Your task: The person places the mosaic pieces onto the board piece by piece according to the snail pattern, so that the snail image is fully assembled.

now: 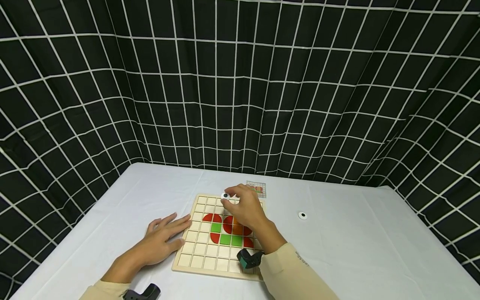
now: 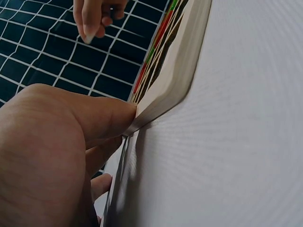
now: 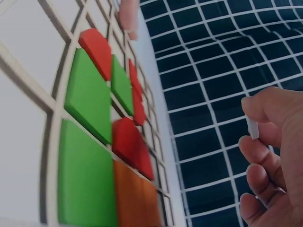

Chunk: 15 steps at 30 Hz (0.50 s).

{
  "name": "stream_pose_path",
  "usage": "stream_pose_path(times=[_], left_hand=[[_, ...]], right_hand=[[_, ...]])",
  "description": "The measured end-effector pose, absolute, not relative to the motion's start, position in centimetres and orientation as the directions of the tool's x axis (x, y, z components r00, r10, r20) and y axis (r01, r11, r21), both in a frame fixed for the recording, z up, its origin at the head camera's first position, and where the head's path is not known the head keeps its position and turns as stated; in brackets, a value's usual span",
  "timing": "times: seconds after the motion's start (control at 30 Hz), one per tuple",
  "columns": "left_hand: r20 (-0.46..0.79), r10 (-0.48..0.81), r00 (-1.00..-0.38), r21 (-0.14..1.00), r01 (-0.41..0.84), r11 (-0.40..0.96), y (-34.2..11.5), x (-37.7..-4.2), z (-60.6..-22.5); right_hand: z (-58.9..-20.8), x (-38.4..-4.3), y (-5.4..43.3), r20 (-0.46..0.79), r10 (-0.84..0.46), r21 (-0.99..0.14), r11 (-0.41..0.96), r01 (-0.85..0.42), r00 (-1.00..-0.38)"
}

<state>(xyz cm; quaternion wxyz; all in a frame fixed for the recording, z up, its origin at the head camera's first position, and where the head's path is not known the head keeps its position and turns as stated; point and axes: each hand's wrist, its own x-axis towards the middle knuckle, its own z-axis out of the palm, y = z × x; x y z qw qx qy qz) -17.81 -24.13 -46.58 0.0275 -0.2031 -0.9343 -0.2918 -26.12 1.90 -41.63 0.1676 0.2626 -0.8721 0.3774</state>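
My right hand (image 1: 245, 208) pinches a small white disc with a black dot (image 1: 225, 196) between thumb and index finger, above the far side of a wooden grid board (image 1: 180, 266). Seen edge-on in the right wrist view, the disc (image 3: 253, 127) looks thin and white. Red tiles (image 1: 212, 217), green tiles (image 1: 225, 239) and orange tiles (image 1: 237, 229) sit in the board's middle squares, partly covered by the right hand and forearm. At the board's left edge lies my left hand (image 1: 163, 241), fingers extended and spread. Its thumb (image 2: 109, 113) touches the board's side in the left wrist view.
A second white disc with a black dot (image 1: 303, 216) lies on the white tablecloth (image 1: 356, 250), right of the board. Behind the board is a small printed card (image 1: 260, 189) with a grid pattern. Black cloth with white grid lines (image 1: 240, 91) surrounds the table's back and sides.
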Motion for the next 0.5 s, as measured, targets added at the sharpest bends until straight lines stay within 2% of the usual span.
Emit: stream_pose_path(times=[0.5], left_hand=[[0.148,0.359,-0.921,0.549,0.379,0.745,-24.2,-17.8,-46.4]], right_hand=[[-43.5,-27.4,-0.1,0.312,-0.326,-0.617,0.645,-0.451,-0.892]])
